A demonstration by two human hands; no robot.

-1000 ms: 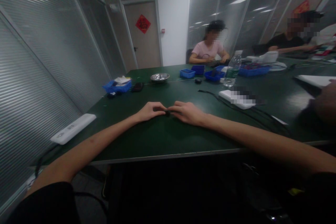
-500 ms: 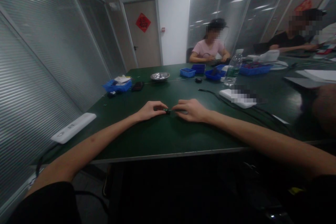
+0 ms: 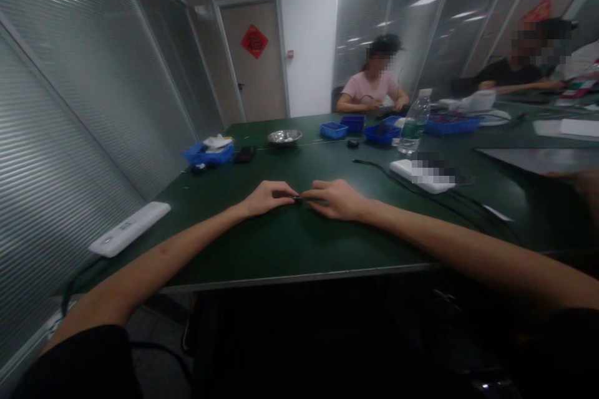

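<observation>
My left hand and my right hand rest on the dark green table, fingertips meeting at the middle. Both are curled in a pinch around a small dark part held between them. The part is too small and dim to name. My forearms stretch out from the table's near edge.
A white power strip lies at the left edge. Further back stand a blue bin, a metal bowl, more blue bins, a water bottle and a white box with black cables. Other people sit at the far end and right.
My hands parted slightly half a second ago, then closed together again on the small part. The view shifted a little; a blurred shape at the right edge has moved away.
</observation>
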